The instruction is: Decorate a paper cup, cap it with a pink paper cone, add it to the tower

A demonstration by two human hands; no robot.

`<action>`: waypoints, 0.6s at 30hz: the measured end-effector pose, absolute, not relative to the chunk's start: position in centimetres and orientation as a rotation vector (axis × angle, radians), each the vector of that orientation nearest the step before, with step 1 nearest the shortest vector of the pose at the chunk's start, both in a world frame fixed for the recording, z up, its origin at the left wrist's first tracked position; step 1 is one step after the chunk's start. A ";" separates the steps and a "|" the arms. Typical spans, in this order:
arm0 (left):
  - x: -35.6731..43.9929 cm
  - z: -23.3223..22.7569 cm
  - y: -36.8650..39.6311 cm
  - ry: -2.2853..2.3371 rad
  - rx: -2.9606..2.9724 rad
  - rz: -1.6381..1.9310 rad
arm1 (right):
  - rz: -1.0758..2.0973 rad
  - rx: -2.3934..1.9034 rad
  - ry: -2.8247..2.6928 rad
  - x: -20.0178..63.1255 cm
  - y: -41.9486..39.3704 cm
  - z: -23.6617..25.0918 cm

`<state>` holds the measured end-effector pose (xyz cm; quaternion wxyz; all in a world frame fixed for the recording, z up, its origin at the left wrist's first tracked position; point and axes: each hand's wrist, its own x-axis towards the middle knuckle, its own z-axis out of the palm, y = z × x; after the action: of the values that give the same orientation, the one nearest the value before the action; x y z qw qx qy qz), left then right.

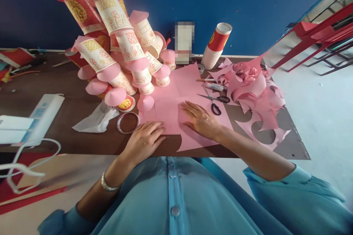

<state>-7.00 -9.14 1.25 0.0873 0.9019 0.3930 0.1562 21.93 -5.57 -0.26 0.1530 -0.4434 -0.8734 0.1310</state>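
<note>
Both hands flat on a pink paper sheet (176, 99) lying on the brown tabletop (68, 132), near its front edge. Left hand (145, 140) is open, palm down, fingers spread & pressing the sheet's lower left edge; grips nothing. Right hand (200, 119) also open & flat, fingers pointing left across the sheet's middle, holding nothing, just pressing down. Sheet looks folded or creased btwn the two hands, w/ a curved cut-out at its near edge by the left hand.

Just right of the right hand's fingers: scissors (215, 102) w/ black handles, lying on the sheet's right part, blades pointing left. Beyond them a pen or marker (213, 86) & a pencil (204, 80). Further right, a heap of pink paper offcuts (253, 88), curled & w/ round holes cut out.

Left of the left hand: a clear tape ring (128, 122), touching nothing else, & beside it a crumpled white tissue (95, 119). Behind those, a big cluster of decorated paper cups (121, 51) w/ pink cone caps, tilted in all directions. At the back, against the blue wall (248, 3), a stack of red & white cups (216, 46) leaning over. Far left: a white power strip (44, 114) w/ cable
</note>
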 end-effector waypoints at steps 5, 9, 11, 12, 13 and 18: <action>-6.7 1.3 -9.1 1.173 2.779 0.494 | 0.269 -1.428 -2.459 24.1 -5.1 -1.3; -6.4 1.3 -8.9 1.168 2.821 0.478 | 0.270 -1.416 -2.462 24.8 -4.7 -1.3; -6.3 1.4 -8.8 1.180 2.825 0.471 | 0.272 -1.405 -2.468 24.5 -4.8 -1.4; -6.2 1.5 -8.7 1.184 2.828 0.477 | 0.271 -1.404 -2.467 24.1 -5.0 -1.5; -6.0 1.5 -8.6 1.183 2.834 0.485 | 0.270 -1.405 -2.465 23.6 -5.4 -1.6; -5.2 1.2 -7.4 1.134 2.864 0.480 | 0.393 -1.020 -2.587 20.9 -8.8 -1.0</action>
<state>-5.23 -7.40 1.18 0.0121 0.9186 0.3638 0.1538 20.89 -8.83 -0.97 0.1657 -0.3583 -0.9084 0.1378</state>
